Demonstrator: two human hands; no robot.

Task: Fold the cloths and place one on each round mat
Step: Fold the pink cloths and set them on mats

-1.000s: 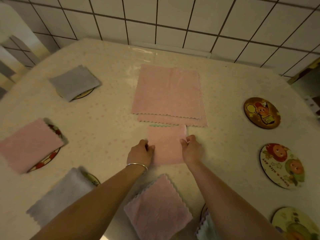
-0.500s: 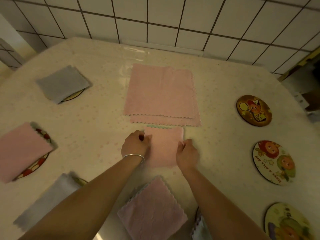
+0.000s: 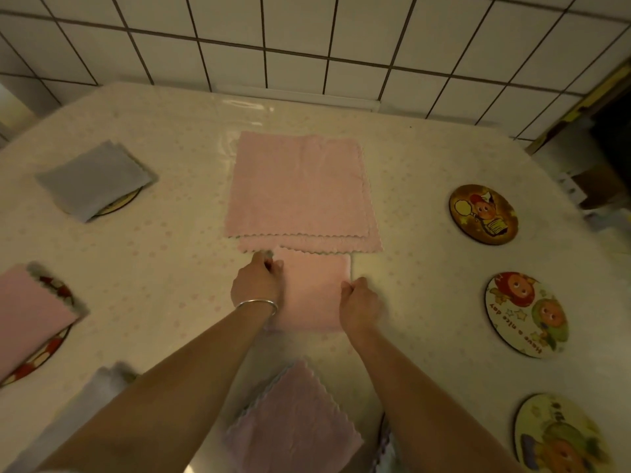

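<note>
A small folded pink cloth (image 3: 312,288) lies on the table in front of me. My left hand (image 3: 256,285) pinches its left edge near the far corner. Its right edge is gripped by my right hand (image 3: 358,303). Just beyond it sits a stack of unfolded pink cloths (image 3: 298,189). Three bare round mats lie at the right: a brown one (image 3: 483,215), a white one (image 3: 526,314) and a yellow one (image 3: 560,435). At the left, a folded grey cloth (image 3: 94,179) and a folded pink cloth (image 3: 27,312) each cover a mat.
Another folded pink cloth (image 3: 293,421) lies near the front edge between my forearms, and a grey cloth (image 3: 85,407) lies at the lower left. A white tiled wall (image 3: 307,46) runs along the table's (image 3: 409,172) far edge.
My hands have shifted slightly along the folded cloth's side edges, the left hand toward its far corner. The cloth stays flat in the same place.
</note>
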